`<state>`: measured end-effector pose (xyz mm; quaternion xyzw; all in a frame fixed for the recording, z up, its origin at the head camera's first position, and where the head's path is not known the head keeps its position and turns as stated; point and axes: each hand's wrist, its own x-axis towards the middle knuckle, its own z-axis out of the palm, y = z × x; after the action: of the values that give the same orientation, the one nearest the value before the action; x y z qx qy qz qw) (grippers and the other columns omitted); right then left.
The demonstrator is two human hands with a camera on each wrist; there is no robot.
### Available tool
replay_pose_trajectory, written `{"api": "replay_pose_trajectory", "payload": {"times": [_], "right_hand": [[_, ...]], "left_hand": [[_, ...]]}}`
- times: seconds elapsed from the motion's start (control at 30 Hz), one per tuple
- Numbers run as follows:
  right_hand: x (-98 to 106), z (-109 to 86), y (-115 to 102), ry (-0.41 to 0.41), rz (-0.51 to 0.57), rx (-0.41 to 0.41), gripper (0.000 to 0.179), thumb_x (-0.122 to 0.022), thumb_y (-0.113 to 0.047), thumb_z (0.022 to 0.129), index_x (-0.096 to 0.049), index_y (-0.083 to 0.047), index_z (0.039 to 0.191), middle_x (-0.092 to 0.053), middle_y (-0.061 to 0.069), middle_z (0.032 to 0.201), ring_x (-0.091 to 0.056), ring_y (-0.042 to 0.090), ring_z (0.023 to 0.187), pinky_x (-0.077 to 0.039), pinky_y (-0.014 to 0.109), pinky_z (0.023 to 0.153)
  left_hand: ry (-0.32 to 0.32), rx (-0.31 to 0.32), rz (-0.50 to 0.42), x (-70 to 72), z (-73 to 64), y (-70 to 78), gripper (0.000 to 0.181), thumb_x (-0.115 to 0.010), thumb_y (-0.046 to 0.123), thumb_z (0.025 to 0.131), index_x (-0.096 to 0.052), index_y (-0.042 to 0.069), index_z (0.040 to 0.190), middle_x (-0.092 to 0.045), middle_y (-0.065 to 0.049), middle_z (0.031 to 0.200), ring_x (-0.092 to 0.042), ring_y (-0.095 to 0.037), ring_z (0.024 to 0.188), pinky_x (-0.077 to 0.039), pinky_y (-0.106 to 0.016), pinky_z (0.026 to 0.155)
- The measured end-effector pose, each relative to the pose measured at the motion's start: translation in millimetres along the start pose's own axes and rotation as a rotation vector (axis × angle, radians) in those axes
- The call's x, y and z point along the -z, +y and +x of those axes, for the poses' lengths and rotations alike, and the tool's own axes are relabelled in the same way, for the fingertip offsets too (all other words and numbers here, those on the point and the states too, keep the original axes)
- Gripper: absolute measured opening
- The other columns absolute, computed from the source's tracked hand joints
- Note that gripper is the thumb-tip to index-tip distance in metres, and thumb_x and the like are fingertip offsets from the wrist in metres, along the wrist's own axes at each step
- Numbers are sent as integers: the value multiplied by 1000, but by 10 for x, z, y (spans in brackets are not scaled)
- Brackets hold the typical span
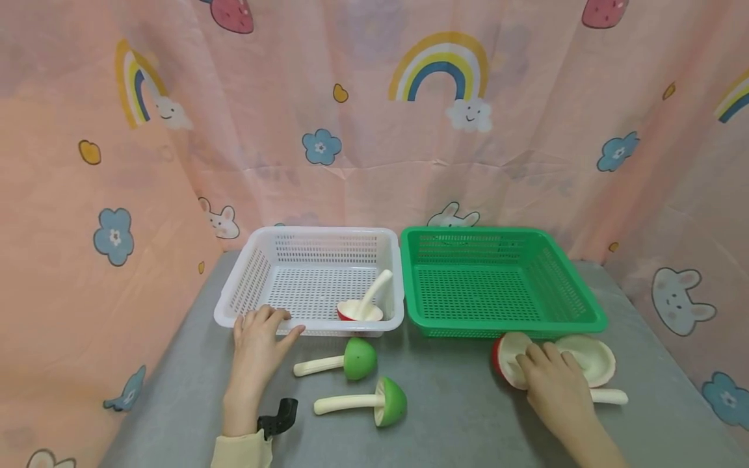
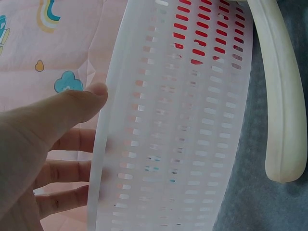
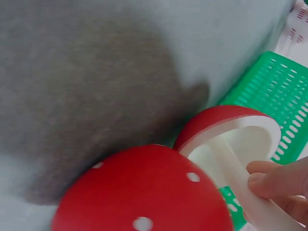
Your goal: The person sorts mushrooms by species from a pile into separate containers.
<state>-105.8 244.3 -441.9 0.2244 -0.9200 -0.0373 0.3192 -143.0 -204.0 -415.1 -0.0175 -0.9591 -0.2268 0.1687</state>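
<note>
My left hand (image 1: pixel 255 348) rests at the front-left rim of the white basket (image 1: pixel 310 325), fingers over the rim and thumb spread; in the left wrist view the thumb lies near the rim. Inside that basket is a red toy mushroom (image 1: pixel 361 311), stem leaning up. My right hand (image 1: pixel 556 383) pinches the pale stem (image 3: pixel 240 192) of a red-capped toy mushroom (image 3: pixel 211 120) in front of the green basket (image 1: pixel 509 328). Beside it lies a second red cap with white spots (image 3: pixel 144 192). A stem end (image 1: pixel 610 396) pokes out right of the hand; whose it is, I cannot tell.
Two green-capped toy mushrooms (image 1: pixel 359 359) lie on the grey tabletop (image 1: pixel 450 403) between the hands, one nearer the front edge. A black strap mount (image 1: pixel 279 419) sits at my left wrist. Behind the baskets hangs a pink patterned curtain (image 1: pixel 374 182).
</note>
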Motion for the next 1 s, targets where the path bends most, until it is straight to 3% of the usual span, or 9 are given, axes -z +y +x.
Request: {"api": "replay_pose_trajectory", "payload": {"times": [0.27,0.7,1.0], "right_hand": [[102,107,-48,24,57,13,35,-72,8,47,-69,-3,79,-62,10,82,-52,30,74,-39,38,58],[328,209,-253,23,145,47,33,-73,8,45,-68,-8,73,-60,3,77,-49,21,67,-36,30,55],[463,383,-374,53,233,58,28,-73,3,57,-71,-11,81,-62,-3,83,-50,16,73,-36,27,57]], "left_hand": [[-9,5,1,6,1,0,33,-74,34,83,-68,7,102,-62,-10,102,-51,-35,107,-19,-67,110],[0,-1,1,3,2,-5,31,-74,33,83,-68,8,101,-62,-10,100,-51,-34,104,-20,-67,110],[7,-2,6,7,-1,0,31,-75,33,83,-68,8,101,-62,-9,100,-51,-35,104,-20,-67,109]]}}
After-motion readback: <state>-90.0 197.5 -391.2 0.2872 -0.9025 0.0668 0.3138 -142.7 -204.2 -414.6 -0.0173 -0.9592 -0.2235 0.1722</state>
